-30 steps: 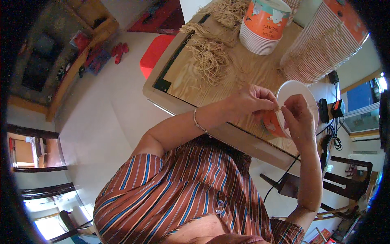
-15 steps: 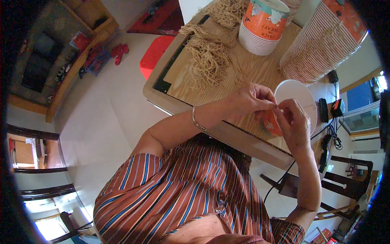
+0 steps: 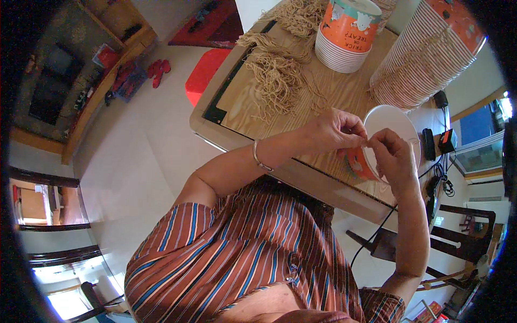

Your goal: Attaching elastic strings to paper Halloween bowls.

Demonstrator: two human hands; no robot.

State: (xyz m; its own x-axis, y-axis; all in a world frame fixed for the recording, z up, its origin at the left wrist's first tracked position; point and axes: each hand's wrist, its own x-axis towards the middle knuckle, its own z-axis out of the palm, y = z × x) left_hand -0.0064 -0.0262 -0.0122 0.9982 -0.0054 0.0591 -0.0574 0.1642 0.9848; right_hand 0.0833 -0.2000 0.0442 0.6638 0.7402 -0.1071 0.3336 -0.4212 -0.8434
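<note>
An orange paper bucket (image 3: 357, 163) lies tipped at the table's near right edge, its white round opening turned toward me. In front of its rim, the fingertips of my left hand (image 3: 343, 131) are pinched together. My right hand (image 3: 396, 159) is pinched too, its fingertips meeting or nearly meeting those of the left over the opening. Whatever sits between the fingers is too small to make out. A loose bundle of tan twine strands (image 3: 279, 81) rests on the wooden tabletop (image 3: 237, 116), left of my hands.
A short stack of orange paper buckets (image 3: 349, 33) stands upside down behind the twine. To its right leans a long nested stack (image 3: 412, 62) with strands across it. More twine (image 3: 301, 19) lies at the back. Black cables (image 3: 444, 175), a dark chair (image 3: 466, 242) and a red stool (image 3: 207, 75) surround the table.
My right hand has shifted slightly right and turned, its fingers more curled, uncovering more of the bucket's side. My left hand stays almost in place, still pinched.
</note>
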